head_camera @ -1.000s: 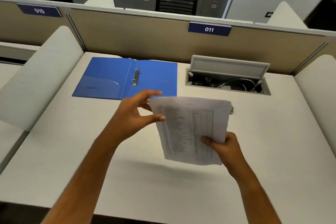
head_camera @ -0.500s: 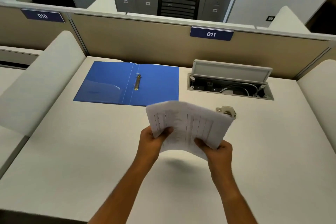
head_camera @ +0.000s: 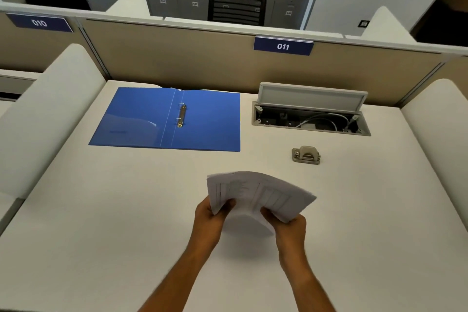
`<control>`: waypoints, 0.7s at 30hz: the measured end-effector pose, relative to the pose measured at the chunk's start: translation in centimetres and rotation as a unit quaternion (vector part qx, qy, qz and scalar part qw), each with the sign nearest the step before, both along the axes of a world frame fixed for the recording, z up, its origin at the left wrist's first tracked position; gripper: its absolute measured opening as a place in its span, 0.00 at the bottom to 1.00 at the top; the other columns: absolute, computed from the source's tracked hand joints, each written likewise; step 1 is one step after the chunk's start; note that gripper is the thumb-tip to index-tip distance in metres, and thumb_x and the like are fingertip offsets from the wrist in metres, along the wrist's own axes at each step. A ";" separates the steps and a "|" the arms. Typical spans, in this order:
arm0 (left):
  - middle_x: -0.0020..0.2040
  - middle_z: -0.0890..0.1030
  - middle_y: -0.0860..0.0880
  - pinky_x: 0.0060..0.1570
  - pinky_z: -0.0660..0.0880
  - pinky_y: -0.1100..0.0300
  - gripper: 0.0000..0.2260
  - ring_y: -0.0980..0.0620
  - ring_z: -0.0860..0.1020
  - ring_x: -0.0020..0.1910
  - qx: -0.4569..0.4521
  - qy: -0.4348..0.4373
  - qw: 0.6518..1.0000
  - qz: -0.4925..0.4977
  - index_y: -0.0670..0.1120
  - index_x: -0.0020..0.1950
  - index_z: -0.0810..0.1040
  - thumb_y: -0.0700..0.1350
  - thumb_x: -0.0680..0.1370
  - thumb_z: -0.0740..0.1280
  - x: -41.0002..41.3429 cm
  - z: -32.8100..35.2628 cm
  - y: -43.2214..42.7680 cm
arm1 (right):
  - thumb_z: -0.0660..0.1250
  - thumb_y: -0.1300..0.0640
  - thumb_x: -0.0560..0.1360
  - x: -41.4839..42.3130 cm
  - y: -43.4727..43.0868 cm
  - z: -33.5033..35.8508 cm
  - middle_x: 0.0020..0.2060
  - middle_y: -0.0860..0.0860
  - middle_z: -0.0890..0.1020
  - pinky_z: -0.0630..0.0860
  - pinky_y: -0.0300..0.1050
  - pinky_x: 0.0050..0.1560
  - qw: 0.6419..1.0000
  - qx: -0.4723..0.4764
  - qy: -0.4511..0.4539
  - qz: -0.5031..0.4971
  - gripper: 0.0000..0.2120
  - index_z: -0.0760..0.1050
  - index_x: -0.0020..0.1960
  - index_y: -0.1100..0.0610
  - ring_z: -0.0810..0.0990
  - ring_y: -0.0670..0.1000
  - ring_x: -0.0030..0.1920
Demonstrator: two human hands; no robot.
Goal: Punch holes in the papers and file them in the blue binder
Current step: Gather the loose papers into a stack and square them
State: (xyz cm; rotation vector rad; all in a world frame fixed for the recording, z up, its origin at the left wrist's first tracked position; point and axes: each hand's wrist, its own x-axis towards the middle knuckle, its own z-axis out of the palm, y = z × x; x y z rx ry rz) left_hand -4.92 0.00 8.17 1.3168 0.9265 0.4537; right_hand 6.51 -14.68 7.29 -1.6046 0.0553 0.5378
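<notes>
Behind blurred papers [head_camera: 255, 195], fingers of both hands hide.

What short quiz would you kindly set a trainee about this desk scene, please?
1. True or false: the blue binder lies shut.
2. Fill in: the hole punch sits on the desk to the binder's ___ side.
3. The left hand and right hand grip the papers: A above the desk, B inside the binder, C under the hole punch.
Key: 1 false; 2 right; 3 A.
</notes>
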 end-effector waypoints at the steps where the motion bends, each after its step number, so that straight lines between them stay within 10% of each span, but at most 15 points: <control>1: 0.48 0.88 0.49 0.49 0.85 0.56 0.06 0.47 0.86 0.50 -0.001 -0.002 1.000 0.000 0.51 0.57 0.85 0.46 0.81 0.73 0.1 0.1 -0.1 | 0.83 0.65 0.70 0.0 0.0 -0.2 0.42 0.52 0.91 0.84 0.46 0.46 1.000 -0.001 0.002 -0.002 0.11 0.87 0.49 0.56 0.88 0.56 0.46; 8: 0.50 0.88 0.56 0.43 0.83 0.63 0.10 0.55 0.86 0.51 -0.053 -0.049 0.997 0.040 0.55 0.61 0.82 0.48 0.80 0.73 0.9 1.4 0.7 | 0.83 0.64 0.71 1.7 -0.9 1.2 0.32 0.47 0.85 0.78 0.36 0.37 0.993 0.000 -0.095 0.071 0.09 0.83 0.40 0.57 0.80 0.47 0.33; 14: 0.64 0.85 0.52 0.67 0.77 0.46 0.23 0.45 0.81 0.66 -0.159 -0.119 0.975 0.097 0.52 0.71 0.78 0.52 0.76 0.76 1.4 2.4 1.5 | 0.89 0.51 0.62 2.1 -3.6 0.6 0.57 0.59 0.88 0.80 0.58 0.64 0.991 0.121 0.043 0.043 0.32 0.83 0.64 0.54 0.87 0.61 0.58; 21: 0.66 0.84 0.49 0.67 0.78 0.45 0.19 0.45 0.82 0.66 -0.208 -0.182 0.959 0.056 0.52 0.73 0.77 0.46 0.82 0.71 2.3 3.6 -0.8 | 0.74 0.67 0.77 -0.4 -1.2 1.1 0.71 0.58 0.82 0.76 0.62 0.71 0.960 0.255 0.093 0.071 0.30 0.72 0.78 0.57 0.81 0.61 0.71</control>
